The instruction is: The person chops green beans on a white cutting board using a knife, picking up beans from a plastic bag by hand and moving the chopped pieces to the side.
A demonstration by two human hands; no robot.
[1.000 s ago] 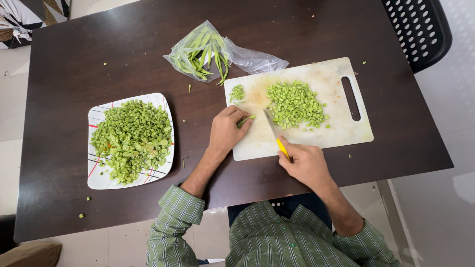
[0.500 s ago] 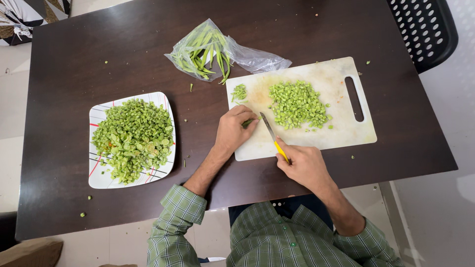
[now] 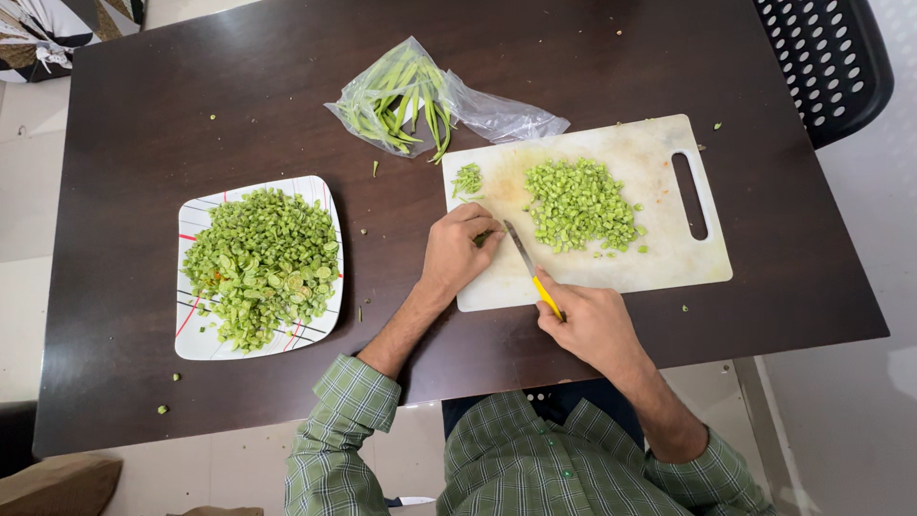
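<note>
While our left hand (image 3: 457, 250) pins a green bean (image 3: 485, 235) at the white cutting board's (image 3: 659, 263) nine-o'clock edge, our right hand (image 3: 587, 320) clamps a yellow-handled knife (image 3: 531, 267) — blade just beside the bean. Chopped pieces (image 3: 578, 204) lie at two o'clock from it — on the board.

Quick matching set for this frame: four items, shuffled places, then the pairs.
Items:
1. knife
2. plastic bag of whole beans
3. square plate
4. black chair

Places:
A. off the table's top right corner
B. left part of the table, heaped with chopped beans
C. in the right hand, blade on the cutting board
D. just beyond the board's top left corner

Pairs: 1-C, 2-D, 3-B, 4-A
</note>
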